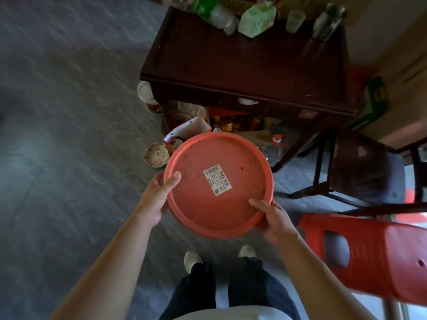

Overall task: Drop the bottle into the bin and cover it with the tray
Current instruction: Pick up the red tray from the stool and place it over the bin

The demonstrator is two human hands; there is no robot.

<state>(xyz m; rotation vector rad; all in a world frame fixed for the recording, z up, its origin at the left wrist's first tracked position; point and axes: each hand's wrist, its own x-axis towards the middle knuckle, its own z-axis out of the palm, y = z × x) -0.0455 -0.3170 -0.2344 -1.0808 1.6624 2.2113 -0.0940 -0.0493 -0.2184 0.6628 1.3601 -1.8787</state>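
Observation:
A round orange-red tray [231, 204] fills the middle of the head view, turned bottom side up with a white label stuck near its centre. My left hand [157, 195] grips its left rim, thumb on top. My right hand [275, 218] grips the lower right rim. The tray is held level above the floor, in front of my feet. The bin is hidden under the tray, and I cannot see the bottle that goes in it. A clear plastic bottle with a red cap [276, 144] lies on the floor just beyond the tray's right edge.
A dark wooden table [242, 65] stands ahead with bottles, a cup and packets on its far side. Beneath it are jars and a paper bag [189, 130]. A dirty bowl [156, 154] sits on the floor. Right: a dark chair [365, 167] and a red plastic stool [369, 255].

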